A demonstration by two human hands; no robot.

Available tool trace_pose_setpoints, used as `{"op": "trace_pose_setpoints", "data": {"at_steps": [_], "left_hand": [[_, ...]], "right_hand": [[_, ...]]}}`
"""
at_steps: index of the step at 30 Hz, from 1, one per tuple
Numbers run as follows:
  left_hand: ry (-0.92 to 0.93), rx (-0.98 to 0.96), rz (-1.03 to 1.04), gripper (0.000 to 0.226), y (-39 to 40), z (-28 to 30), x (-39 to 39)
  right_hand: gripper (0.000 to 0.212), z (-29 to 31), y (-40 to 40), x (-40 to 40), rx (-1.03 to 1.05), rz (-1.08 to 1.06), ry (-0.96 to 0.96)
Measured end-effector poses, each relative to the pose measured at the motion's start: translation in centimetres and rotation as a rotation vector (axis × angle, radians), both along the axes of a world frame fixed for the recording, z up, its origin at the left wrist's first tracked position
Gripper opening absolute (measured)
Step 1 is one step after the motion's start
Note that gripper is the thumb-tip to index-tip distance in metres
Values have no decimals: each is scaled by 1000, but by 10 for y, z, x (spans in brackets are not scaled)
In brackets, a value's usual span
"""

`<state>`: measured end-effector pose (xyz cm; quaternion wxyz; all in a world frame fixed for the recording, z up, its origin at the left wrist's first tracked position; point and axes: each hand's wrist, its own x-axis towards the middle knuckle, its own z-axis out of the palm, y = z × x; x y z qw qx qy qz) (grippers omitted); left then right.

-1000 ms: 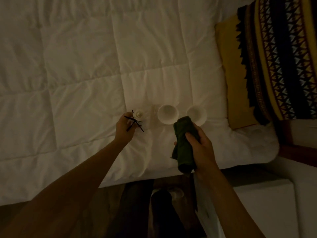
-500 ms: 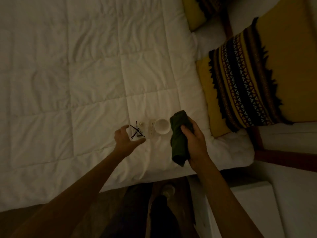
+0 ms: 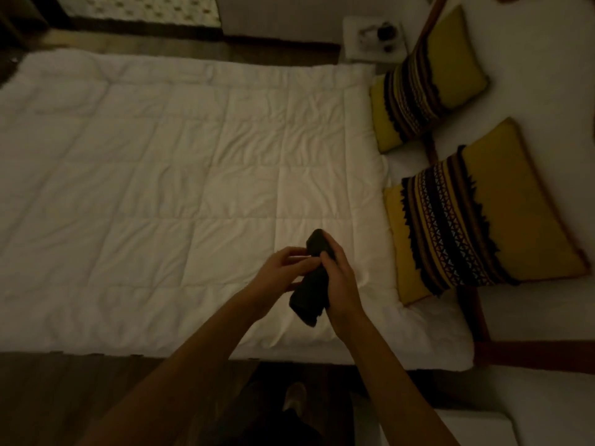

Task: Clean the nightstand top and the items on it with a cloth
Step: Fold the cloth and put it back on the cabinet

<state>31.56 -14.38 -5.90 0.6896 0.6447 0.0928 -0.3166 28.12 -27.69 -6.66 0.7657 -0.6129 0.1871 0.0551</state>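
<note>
- Right hand (image 3: 339,278) wrapped around a dark rolled cloth (image 3: 310,286), thumb across the upper end, grip firm.
- Left hand (image 3: 280,273) brought in beside it, fingers lightly curled and touching the cloth's upper half from the left; whether pinching a fold or merely resting there, cannot tell in this dim light.
- Cloth held above the white quilted bed (image 3: 193,188), long axis running from near the wrists up and away, tilted slightly to the right at the far end.
- No small items visible on the quilt around the hands; possibly hidden behind them.
- White nightstand surface (image 3: 476,426) low and to the right of the right forearm, nearer that arm than the left; only a corner in view.
- Likely next: unrolling or refolding the cloth with both hands, then swinging right and down toward that surface, a job for the right hand.
- Second small white stand (image 3: 354,48) far ahead beyond the bed, with dark objects on it, too blurred to name.
- Two yellow patterned cushions (image 3: 483,220) well right of the hands.
</note>
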Motion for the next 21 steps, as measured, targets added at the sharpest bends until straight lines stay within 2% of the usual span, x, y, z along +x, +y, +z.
{"op": "trace_pose_setpoints", "data": {"at_steps": [4,9,11,14,17,19,21], "left_hand": [[79,-42,93,48,52,8,-32],[82,-54,325,78,137,22,-68],[74,-69,382,83,178,30,-83],[54,-81,489,80,245,44,-106],[23,-7,625,72,324,53,-136],[-6,50,665,60,362,60,-149],[-65,85,720,46,414,72,-173]], "right_hand": [[39,8,46,-17,42,144,-21],[43,26,129,-24,175,330,-36],[47,36,170,-29,192,450,-52],[62,50,238,-35,146,596,-108],[81,67,309,-41,77,734,-187],[83,77,337,-38,24,783,-237],[76,90,382,-43,-18,886,-296]]}}
